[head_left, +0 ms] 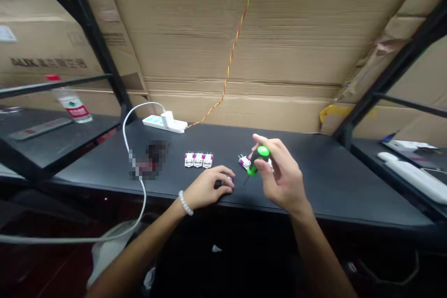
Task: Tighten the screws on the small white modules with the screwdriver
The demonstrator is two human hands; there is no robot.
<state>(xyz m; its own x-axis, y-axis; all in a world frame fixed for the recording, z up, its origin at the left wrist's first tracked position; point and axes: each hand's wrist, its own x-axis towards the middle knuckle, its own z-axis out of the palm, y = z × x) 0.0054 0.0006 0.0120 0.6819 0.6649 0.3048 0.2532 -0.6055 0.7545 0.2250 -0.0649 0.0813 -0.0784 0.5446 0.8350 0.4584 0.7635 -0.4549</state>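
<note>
My right hand (pixel 282 172) is closed around a short screwdriver (pixel 262 151) with a green and black handle, its shaft pointing down toward the table. My left hand (pixel 208 187) rests on the table with curled fingers on a small white and purple plug (pixel 229 179), mostly hidden by them. Three matching white and purple plugs (pixel 198 159) with metal pins stand side by side beyond my left hand. Another such plug (pixel 244 162) lies tilted just behind the screwdriver, and more white pieces there are partly covered by my right hand.
A white power strip (pixel 165 123) with a charger plugged in lies at the back left. Its white cable (pixel 126 137) loops over the table's front edge. A blurred-out dark object (pixel 150 162) sits near it. Behind rises a cardboard wall (pixel 286 32), with black metal frames (pixel 366 93) at both sides.
</note>
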